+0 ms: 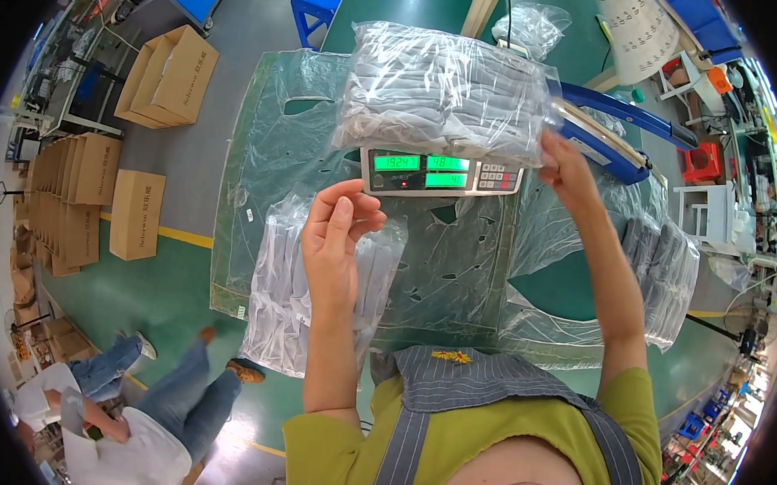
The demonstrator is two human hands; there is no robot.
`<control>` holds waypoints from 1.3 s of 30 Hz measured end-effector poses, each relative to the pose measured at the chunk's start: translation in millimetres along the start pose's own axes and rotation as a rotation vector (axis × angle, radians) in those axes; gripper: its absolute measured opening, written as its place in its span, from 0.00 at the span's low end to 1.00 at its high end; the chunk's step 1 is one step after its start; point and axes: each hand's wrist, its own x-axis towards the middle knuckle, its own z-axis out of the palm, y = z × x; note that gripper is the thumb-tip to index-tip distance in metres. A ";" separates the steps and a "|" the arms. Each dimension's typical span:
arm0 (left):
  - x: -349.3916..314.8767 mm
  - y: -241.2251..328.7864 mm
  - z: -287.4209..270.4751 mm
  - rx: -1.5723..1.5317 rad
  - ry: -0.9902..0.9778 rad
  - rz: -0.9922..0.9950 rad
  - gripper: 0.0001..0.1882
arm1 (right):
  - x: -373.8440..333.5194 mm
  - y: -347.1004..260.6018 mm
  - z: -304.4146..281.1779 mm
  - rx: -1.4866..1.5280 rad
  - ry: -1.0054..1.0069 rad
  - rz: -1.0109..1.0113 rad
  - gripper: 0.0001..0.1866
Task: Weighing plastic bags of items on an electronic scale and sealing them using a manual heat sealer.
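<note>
A clear plastic bag packed with layered grey items (pixel 445 92) lies over the top of a digital counting scale (pixel 484 184), whose green displays and keypad show below it. At the bag's lower right corner, my right hand (pixel 566 168) has its fingers closed on the plastic edge. My left hand (pixel 336 235) is raised just below the scale's left end, fingers loosely bent and apart, with nothing in it. Under my left forearm lies another clear bag of grey items (pixel 277 281). What the grey items are, I cannot make out.
A blue long-armed bag sealer (pixel 618 136) stands right of the scale. More bagged grey goods (pixel 663 279) lie at the table's right edge. Clear plastic sheeting (pixel 280 140) covers the green tabletop. Cardboard boxes (pixel 135 216) stand on the floor at left; two people (pixel 145 440) are at lower left.
</note>
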 end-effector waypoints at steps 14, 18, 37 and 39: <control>80.9 46.8 146.7 0.242 -0.340 0.442 0.31 | -135.1 -166.2 190.2 -0.605 0.580 -1.195 0.16; 77.1 -14.1 198.0 -0.070 -0.630 -0.269 0.29 | -169.4 -150.9 146.6 -0.922 0.487 -0.824 0.10; -9.6 -125.4 219.3 0.360 -0.947 0.170 0.19 | -278.4 15.8 -48.7 -0.850 0.690 -0.801 0.21; -11.3 -125.5 222.1 0.351 -0.975 0.166 0.20 | -264.5 21.9 -59.2 -0.949 0.644 -0.796 0.18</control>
